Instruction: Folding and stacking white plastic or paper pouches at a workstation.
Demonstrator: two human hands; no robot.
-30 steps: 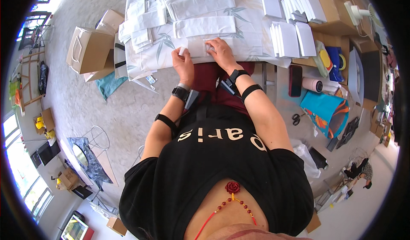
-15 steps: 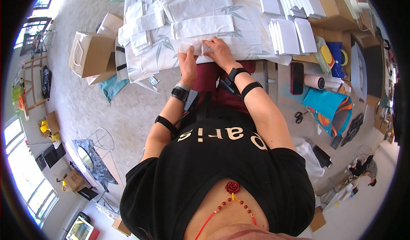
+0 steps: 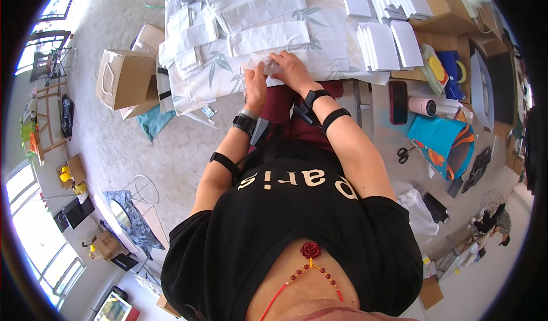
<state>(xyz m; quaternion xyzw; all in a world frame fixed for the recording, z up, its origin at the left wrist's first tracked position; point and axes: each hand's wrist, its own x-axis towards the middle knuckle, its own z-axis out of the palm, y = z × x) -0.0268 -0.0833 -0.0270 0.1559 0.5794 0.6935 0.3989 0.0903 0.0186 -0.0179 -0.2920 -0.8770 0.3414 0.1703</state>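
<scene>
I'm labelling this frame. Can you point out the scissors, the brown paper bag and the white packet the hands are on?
scissors (image 3: 405, 154), head view, at the pivot.
brown paper bag (image 3: 128, 81), head view, on its side wall.
white packet (image 3: 268, 65), head view, between the hands.

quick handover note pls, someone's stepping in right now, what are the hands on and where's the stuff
Left hand: fingers on the left end of a small white paper packet at the near table edge.
Right hand: flat on the same packet, pressing its right side.
Things: the packet lies on the leaf-print cloth. A longer white packet sits just beyond it, with more behind that. White card stacks are to the right, a cardboard box on the floor to the left.
Done: several packets lie finished.
Left: the one in hand, still being handled.
</scene>
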